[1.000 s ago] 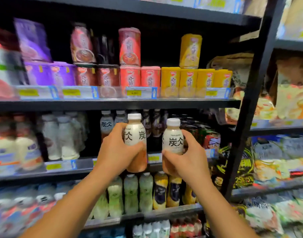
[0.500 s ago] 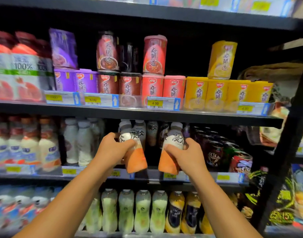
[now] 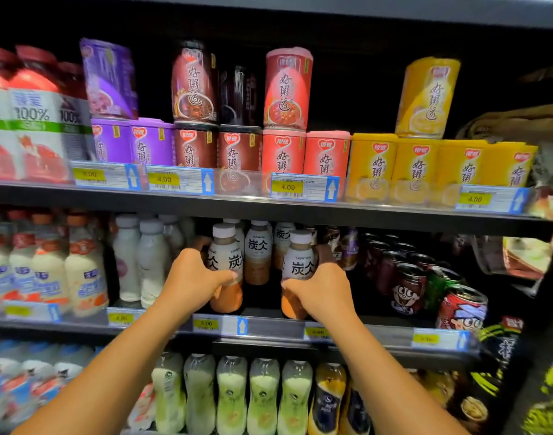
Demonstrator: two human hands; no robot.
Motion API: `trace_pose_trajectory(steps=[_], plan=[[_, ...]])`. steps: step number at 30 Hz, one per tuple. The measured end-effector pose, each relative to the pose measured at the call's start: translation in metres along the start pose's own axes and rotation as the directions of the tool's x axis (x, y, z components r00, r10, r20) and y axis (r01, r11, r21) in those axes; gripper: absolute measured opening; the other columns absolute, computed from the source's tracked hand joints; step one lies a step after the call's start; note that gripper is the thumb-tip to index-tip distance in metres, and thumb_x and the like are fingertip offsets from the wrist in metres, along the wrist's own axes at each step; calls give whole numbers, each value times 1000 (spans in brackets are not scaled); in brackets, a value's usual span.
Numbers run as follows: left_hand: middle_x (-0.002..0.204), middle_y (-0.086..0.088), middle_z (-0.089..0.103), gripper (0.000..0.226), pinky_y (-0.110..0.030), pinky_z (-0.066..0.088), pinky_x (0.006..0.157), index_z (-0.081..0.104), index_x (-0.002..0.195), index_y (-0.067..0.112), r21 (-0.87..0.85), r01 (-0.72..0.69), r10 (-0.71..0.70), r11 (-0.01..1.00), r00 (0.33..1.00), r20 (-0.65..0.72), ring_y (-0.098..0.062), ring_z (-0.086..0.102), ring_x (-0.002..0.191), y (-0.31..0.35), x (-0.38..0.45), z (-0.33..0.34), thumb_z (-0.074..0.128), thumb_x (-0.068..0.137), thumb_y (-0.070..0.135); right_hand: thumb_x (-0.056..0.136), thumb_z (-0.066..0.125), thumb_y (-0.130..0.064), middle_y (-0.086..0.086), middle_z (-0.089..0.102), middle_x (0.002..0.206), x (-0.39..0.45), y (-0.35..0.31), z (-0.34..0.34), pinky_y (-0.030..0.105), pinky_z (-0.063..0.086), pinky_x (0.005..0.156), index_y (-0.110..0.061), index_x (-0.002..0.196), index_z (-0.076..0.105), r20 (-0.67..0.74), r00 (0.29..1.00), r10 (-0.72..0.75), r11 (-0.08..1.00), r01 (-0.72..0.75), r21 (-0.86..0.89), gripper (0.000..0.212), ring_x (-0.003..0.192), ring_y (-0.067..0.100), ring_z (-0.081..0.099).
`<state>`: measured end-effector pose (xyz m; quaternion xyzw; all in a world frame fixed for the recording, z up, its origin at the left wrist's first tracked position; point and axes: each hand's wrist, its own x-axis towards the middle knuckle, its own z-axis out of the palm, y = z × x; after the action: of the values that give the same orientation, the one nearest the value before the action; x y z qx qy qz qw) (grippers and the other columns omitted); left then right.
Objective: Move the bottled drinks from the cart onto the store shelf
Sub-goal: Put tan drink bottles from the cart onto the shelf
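My left hand grips a white-capped coffee bottle with a white and orange label. My right hand grips a second matching bottle. Both bottles stand upright at the front of the middle shelf, their bases at or just above the shelf board. More bottles of the same drink stand in a row right behind them. The cart is out of view.
White milk bottles stand left of my hands and dark cans to the right. Porridge cans fill the shelf above, whose edge hangs just over the bottle caps. Green drink bottles sit below.
Both hands have pushed the two bottles forward and down from in front of the shelf into the middle shelf; the bottles went from tilted to upright.
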<state>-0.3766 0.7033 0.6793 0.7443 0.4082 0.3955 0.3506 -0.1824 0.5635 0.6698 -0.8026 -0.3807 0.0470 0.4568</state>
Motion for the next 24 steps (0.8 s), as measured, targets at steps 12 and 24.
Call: trace_pose_trajectory(steps=[12,24], plan=[[68,-15,75,56,-51,60,62,67,97,1,87,-25,22,996,999,36,-35,75,73,-22,13,-18,96,66,38,74,89,-47,1,67,71,-6,-9,32,29,44,51,-14,71,62,-73,996,56,998,-59,-35,42,67,20,65],[96,-9,80,39,-51,61,88,61,95,29,-9,-114,114,993,980,161,-27,77,94,-38,21,-19,93,72,26,79,88,-45,-2,64,87,-14,-14,32,33,49,62,-20,84,52,-90,995,51,996,-58,-72,44,84,22,66]])
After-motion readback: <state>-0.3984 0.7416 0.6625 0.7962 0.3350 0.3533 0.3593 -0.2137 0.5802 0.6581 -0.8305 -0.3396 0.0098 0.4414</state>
